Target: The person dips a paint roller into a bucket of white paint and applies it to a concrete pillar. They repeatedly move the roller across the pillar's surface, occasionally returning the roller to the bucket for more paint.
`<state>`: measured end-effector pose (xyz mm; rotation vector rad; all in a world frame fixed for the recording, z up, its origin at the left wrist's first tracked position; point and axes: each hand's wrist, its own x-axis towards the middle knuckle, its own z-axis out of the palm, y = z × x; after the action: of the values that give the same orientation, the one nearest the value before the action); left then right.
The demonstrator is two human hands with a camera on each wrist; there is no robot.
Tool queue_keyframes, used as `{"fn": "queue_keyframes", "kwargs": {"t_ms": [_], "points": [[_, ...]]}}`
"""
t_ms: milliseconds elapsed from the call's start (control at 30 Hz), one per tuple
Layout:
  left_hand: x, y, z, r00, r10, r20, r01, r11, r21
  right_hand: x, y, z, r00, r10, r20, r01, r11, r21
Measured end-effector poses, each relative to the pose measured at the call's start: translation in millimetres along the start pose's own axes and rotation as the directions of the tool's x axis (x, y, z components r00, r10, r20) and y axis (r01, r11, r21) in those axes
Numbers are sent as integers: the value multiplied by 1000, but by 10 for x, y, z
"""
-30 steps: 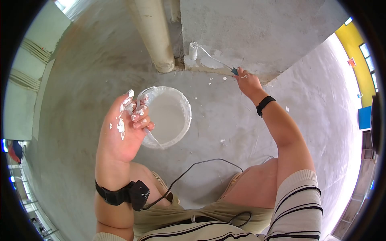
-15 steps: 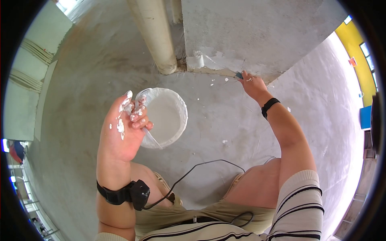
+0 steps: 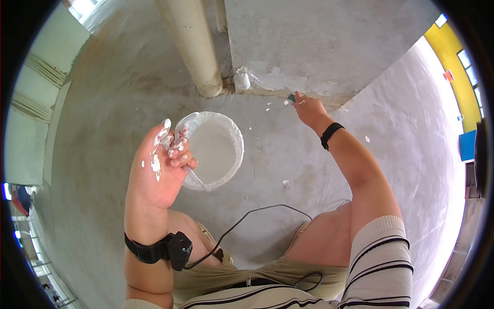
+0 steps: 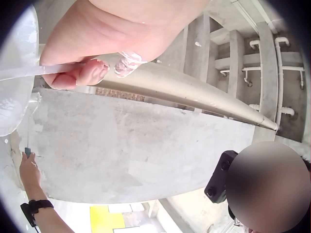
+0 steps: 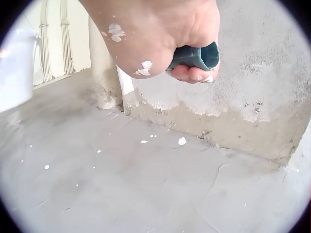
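My right hand grips the teal handle of a small paint roller, fingers curled round it. The white roller sleeve is at the lower left corner of a grey wall, low over its bottom edge. At left, my left hand, smeared with white paint on thumb and fingers, holds the plastic carrying handle of a white bucket. Its curled fingers are hooked round the handle. Pale liquid paint stands inside the bucket, whose left side is partly hidden behind the hand.
A thick pale pipe rises from the floor left of the wall corner. White paint drops dot the concrete floor along the wall base. A black cable runs from the left wrist camera across my legs.
The roller has moved down the wall to its bottom edge and slightly left, the right hand going with it. My left hand and the bucket stay almost where they were.
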<state>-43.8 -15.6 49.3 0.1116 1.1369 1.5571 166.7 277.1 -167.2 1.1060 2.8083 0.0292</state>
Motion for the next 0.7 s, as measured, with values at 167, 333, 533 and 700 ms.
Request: {"fn": "queue_keyframes", "kwargs": {"t_ms": [167,333,533,700], "points": [[-9,-30,18,1000,-1,-13,1,1000,-2,-4,11,-56,996,-40,-76,40,999,-6],[2,-1,2,1000,-5,-9,5,1000,14,-114,584,417,970,-116,-216,70,975,-209],[-15,17,14,998,19,-55,-20,1000,-14,-516,939,200,995,47,-82,-55,993,-100],[-28,31,2,1000,6,-21,-6,1000,-23,-277,696,392,991,-19,-134,4,994,-111]]}}
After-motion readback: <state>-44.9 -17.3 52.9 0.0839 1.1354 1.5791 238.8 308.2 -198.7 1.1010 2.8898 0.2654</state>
